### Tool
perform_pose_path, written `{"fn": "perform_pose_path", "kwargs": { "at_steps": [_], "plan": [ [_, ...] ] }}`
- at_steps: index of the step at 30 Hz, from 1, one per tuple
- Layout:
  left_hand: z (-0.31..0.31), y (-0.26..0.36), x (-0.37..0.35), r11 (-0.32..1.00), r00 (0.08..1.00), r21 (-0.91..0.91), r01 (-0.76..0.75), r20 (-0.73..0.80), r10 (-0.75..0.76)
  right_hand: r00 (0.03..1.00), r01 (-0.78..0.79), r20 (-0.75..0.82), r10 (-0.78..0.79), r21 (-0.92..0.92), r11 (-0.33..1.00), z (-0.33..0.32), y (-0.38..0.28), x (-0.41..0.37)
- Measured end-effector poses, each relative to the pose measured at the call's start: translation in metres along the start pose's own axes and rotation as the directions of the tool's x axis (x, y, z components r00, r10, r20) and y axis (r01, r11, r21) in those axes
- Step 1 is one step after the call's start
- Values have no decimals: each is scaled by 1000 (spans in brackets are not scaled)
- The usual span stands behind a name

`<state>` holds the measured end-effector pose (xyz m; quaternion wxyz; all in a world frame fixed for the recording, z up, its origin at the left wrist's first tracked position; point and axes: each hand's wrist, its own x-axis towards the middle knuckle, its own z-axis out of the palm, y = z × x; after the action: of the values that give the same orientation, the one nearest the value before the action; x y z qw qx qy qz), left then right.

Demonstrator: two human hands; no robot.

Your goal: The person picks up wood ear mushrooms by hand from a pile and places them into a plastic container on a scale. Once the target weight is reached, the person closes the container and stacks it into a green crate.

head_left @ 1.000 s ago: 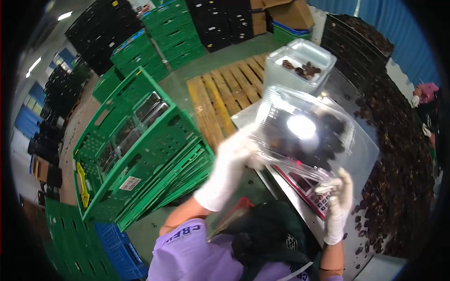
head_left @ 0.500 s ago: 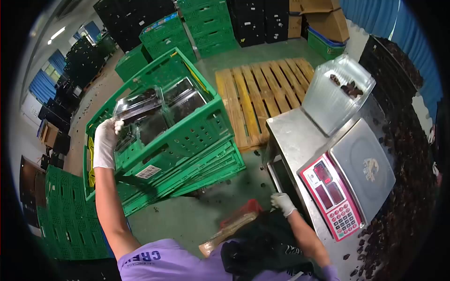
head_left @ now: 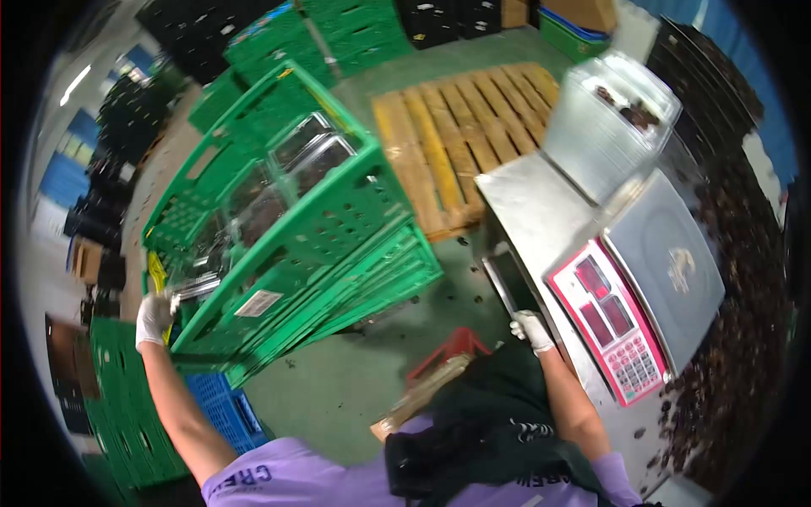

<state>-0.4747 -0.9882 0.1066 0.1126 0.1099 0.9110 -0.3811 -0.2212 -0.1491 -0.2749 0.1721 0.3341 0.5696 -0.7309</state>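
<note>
Clear plastic boxes with dark contents [head_left: 258,198] lie inside a large green crate [head_left: 325,207], which rests on a stack of folded green crates [head_left: 389,270]. At the crate's near left corner is my gloved left hand [head_left: 155,319], its fingers bent around the edge of a clear box [head_left: 196,286]. My gloved right hand [head_left: 532,330] has its fingers curled at the edge of the metal table [head_left: 528,190]. On that table stand a red and white scale [head_left: 621,317] and a stack of clear containers [head_left: 604,127] with a few dark pieces in the top one.
A wooden pallet [head_left: 465,135] lies on the floor beyond the crate. Dark pieces [head_left: 726,338] cover the surface at the right. A blue crate [head_left: 224,410] and a red basket [head_left: 448,351] are near my body. Green crates [head_left: 127,397] are stacked at left.
My left hand has moved down and left along the crate, and the box near it now sits lower, at the corner. My right hand has shifted slightly right and up along the table edge.
</note>
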Motion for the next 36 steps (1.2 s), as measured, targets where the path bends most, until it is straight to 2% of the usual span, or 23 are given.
{"fn": "perform_pose_path", "kwargs": {
  "at_steps": [2, 3, 7, 12, 14, 16, 17, 18, 19, 20, 22, 23, 24, 25, 26, 27, 28, 29, 32, 33, 34, 35, 36],
  "plan": [
    [6, 12, 6, 872, 955, -428, 236, 267, -127, 997, -56, -62, 49, -117, 992, 4, -3, -1],
    [0, 18, 10, 789, 929, -519, 330, 329, -172, 996, -48, -82, 39, -112, 993, 3, -3, 2],
    [-19, 40, 20, 721, 883, -550, 422, 430, -188, 991, -64, -122, 57, -52, 997, 1, 5, 1],
    [24, 29, 38, 715, 865, -535, 450, 460, -200, 992, -33, -126, 18, -114, 993, 9, -8, -13],
    [24, 23, 45, 704, 861, -536, 466, 458, -221, 990, 72, -104, -100, -239, 968, 24, -20, -27],
    [10, 11, 65, 696, 874, -539, 474, 383, -298, 904, 340, -37, -426, -544, 767, 36, -36, -42],
    [-5, -2, 82, 688, 890, -568, 452, 242, -386, 816, 462, -35, -577, -561, 687, 44, -42, -55],
    [-32, -9, 102, 669, 874, -641, 377, 8, -485, 702, 568, -30, -711, -578, 585, 54, -57, -74],
    [-69, -6, 119, 647, 813, -729, 223, -227, -536, 729, 573, -34, -683, -515, 637, 66, -71, -96],
    [-117, 5, 128, 666, 654, -745, -51, -529, -541, 755, 574, -34, -655, -450, 684, 75, -83, -120],
    [-297, 129, 97, 490, 605, -741, -459, -664, -439, 721, 655, 126, -681, -442, 612, 81, -101, -166],
    [-388, 221, 63, 310, 615, -758, -574, -649, -447, 666, 700, 163, -727, -472, 535, 81, -103, -182],
    [-437, 273, 46, 136, 677, -744, -654, -656, -333, 598, 743, 198, -777, -502, 444, 80, -106, -195],
    [-478, 320, 34, 334, 584, -614, -715, -787, -197, 579, 744, 209, -788, -531, 406, 77, -109, -208],
    [-519, 364, 13, 290, 495, -478, -829, -869, -14, 560, 741, 212, -801, -562, 369, 71, -111, -221],
    [-547, 397, 15, 371, 380, -319, -872, -920, 101, 552, 738, 206, -808, -572, 359, 65, -112, -232],
    [-562, 428, 44, 365, 81, -9, -931, -980, 183, 578, 707, 175, -797, -596, 381, 57, -114, -247],
    [-581, 461, 56, 295, 47, 22, -955, -973, 225, 560, 695, 111, -821, -602, 392, 49, -115, -262],
    [-634, 545, 105, 333, -228, 302, -893, -943, 244, 525, 572, -90, -846, -699, 429, 24, -105, -310],
    [-646, 558, 113, 353, -174, 287, -890, -932, 319, 461, 550, -170, -871, -716, 431, 17, -98, -322],
    [-655, 567, 118, 385, -109, 267, -883, -916, 386, 509, 431, -244, -825, -758, 490, 12, -92, -340],
    [-663, 571, 122, 371, -137, 291, -882, -911, 389, 501, 353, -329, -801, -767, 536, 8, -85, -354],
    [-668, 571, 127, 309, -94, 250, -918, -892, 442, 486, 279, -404, -775, -768, 576, 5, -76, -364]
  ]
}}
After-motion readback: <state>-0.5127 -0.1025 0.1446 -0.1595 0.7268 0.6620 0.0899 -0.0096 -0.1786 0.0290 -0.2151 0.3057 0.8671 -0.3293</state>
